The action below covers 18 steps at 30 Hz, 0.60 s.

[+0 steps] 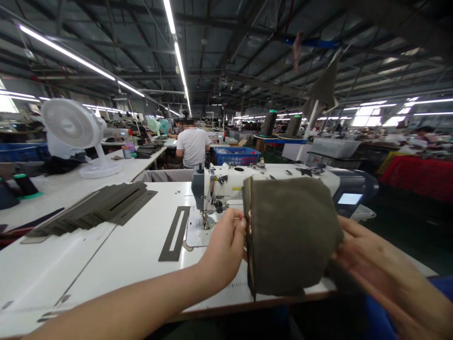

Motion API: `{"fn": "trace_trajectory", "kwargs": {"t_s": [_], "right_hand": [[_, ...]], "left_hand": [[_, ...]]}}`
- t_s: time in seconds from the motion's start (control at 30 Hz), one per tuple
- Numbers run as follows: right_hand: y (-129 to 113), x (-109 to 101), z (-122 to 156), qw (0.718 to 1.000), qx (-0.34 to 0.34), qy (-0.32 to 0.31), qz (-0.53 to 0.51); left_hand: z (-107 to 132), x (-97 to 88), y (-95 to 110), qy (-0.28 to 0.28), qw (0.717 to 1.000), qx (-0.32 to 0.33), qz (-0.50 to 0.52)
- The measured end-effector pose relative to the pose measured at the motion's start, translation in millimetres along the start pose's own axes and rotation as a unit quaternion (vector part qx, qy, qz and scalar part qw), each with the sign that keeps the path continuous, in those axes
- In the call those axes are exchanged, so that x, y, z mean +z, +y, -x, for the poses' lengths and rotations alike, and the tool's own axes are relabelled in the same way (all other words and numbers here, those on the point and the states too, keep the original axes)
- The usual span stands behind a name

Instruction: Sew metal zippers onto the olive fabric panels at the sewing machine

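An olive-green fabric piece with a zipper, like a pouch or bag panel, is held up in front of the sewing machine. My left hand pinches its left edge beside the brass-coloured zipper teeth. At the right edge, my right hand grips the fabric, its fingertips partly hidden behind it. The machine's needle and presser foot stand just left of my left hand. Flat on the table by the needle plate lies an olive strip with a long slot.
A fanned stack of slotted olive strips lies on the white table to the left. Beyond stand a white fan, thread cones, a blue crate and a person in a white shirt.
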State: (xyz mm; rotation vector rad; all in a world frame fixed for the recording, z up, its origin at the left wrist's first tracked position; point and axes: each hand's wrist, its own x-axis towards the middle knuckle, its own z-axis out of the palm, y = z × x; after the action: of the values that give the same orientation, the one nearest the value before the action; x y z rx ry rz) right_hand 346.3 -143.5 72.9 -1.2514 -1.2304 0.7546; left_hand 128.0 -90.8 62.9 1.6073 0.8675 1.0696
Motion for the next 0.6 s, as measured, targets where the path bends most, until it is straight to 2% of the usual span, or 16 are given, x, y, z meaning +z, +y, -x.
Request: {"fn": "trace_trajectory", "kwargs": {"t_s": [0.07,0.1,0.17,0.2,0.23,0.27,0.3,0.37,0.47,0.53,0.6], "right_hand": [[22,21,-8,0.996,0.063,-0.069,-0.014],[37,33,-12,0.994,0.067,-0.080,0.014],[68,57,-20,0.980,0.024,-0.090,0.178],[81,67,-22,0.974,0.018,-0.087,0.207],[91,75,-23,0.967,0.009,-0.085,0.240],[98,81,-24,0.963,0.006,-0.083,0.257],[102,84,-24,0.961,0.005,-0.085,0.264],[104,86,-24,0.953,0.003,-0.099,0.286],[100,85,-32,0.937,0.010,-0.128,0.324],[97,86,-45,0.927,0.014,-0.141,0.348],[95,91,-62,0.917,0.015,-0.147,0.371]], "left_hand": [[8,-5.2,-28,0.024,0.996,-0.090,-0.001],[13,-11.4,-42,0.034,0.989,-0.137,-0.031],[23,-29.5,-65,0.019,0.976,-0.200,-0.085],[28,-39.9,-71,0.015,0.972,-0.207,-0.106],[32,-50.2,-73,0.008,0.970,-0.191,-0.150],[34,-59.5,-71,-0.004,0.964,-0.144,-0.224],[36,-67.3,-67,-0.024,0.947,-0.089,-0.308],[34,-77.1,-58,-0.085,0.889,0.000,-0.450],[27,-80.4,-52,-0.180,0.821,0.012,-0.542],[21,-79.6,-56,-0.213,0.797,0.009,-0.565],[16,-79.0,-61,-0.229,0.787,0.019,-0.573]]}}
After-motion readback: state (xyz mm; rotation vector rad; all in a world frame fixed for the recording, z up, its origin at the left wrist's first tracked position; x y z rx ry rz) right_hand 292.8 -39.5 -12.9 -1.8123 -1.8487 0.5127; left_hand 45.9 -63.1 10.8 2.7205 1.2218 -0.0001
